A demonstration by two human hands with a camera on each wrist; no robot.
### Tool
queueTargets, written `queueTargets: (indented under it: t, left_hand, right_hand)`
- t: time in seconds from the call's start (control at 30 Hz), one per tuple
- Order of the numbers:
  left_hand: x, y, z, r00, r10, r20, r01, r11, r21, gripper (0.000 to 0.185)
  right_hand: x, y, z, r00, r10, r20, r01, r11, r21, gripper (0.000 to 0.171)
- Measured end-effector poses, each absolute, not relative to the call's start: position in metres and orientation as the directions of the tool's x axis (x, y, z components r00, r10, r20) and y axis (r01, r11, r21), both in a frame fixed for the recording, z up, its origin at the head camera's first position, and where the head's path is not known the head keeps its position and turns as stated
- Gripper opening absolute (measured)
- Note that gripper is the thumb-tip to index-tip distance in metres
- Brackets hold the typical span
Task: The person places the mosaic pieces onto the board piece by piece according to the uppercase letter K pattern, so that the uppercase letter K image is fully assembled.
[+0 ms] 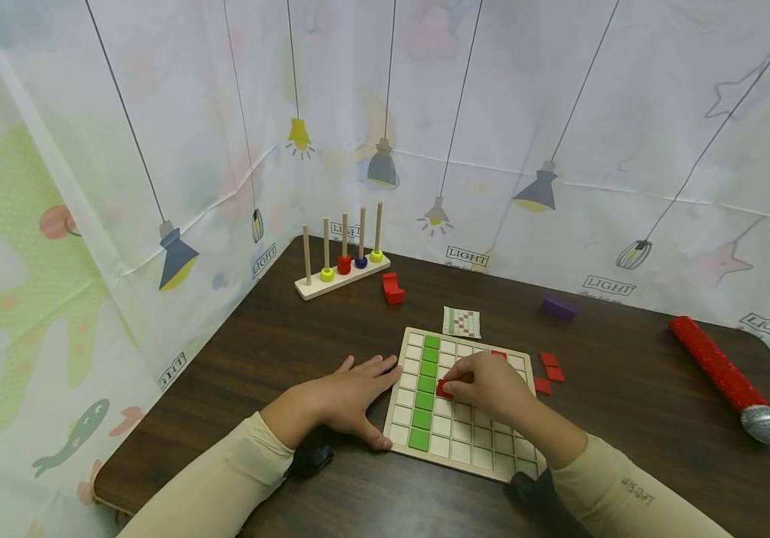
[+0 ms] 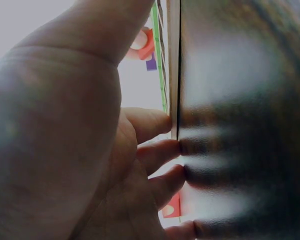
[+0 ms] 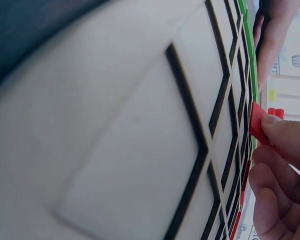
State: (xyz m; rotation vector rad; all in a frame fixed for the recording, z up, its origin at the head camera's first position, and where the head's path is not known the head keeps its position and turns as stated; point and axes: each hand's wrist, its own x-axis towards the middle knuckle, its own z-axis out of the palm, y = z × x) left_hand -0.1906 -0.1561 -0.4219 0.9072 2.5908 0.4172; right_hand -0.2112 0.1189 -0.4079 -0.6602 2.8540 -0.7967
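Just now the right hand (image 1: 492,385) pinches a small red square tile (image 1: 443,388) between thumb and fingertips, holding it over the pale wooden grid board (image 1: 522,359) right beside the column of green square tiles (image 1: 426,392); the right wrist view shows the tile (image 3: 257,123) tilted on edge against the board, with the fingers (image 3: 285,137) curled round it. The left hand (image 1: 351,396) lies flat on the dark brown wooden table (image 1: 626,418), fingers straight and spread, its fingertips touching the board's left edge. Another red tile (image 1: 499,354) already sits in the grid near the top. Three loose red tiles (image 1: 549,371) lie just off the board's right side. Behind the board rests a small printed pattern card (image 1: 461,322), and farther back a wooden peg rack with coloured rings (image 1: 342,261), a red block (image 1: 392,288) and a purple block (image 1: 559,307). Well to the right lies a red glittery toy microphone (image 1: 727,377)
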Motion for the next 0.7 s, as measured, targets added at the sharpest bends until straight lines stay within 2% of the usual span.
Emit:
queueTargets:
  t: [0.5,0.7]
  left_hand:
    - [-0.19,-0.155,-0.421,-0.728,0.641,-0.243,0.536,0.753,0.381,0.117]
    - [-0.19,-0.155,-0.421,-0.726,0.642,-0.245,0.535,0.752,0.384,0.117]
  right_hand:
    - [-0.215,0.131,-0.41,-0.909,-0.414,0.058,-0.387,0.782,-0.489,0.005]
    - [-0.216,0.146,-0.408,-0.928,-0.37,0.041,-0.34,0.799,-0.496,0.003]
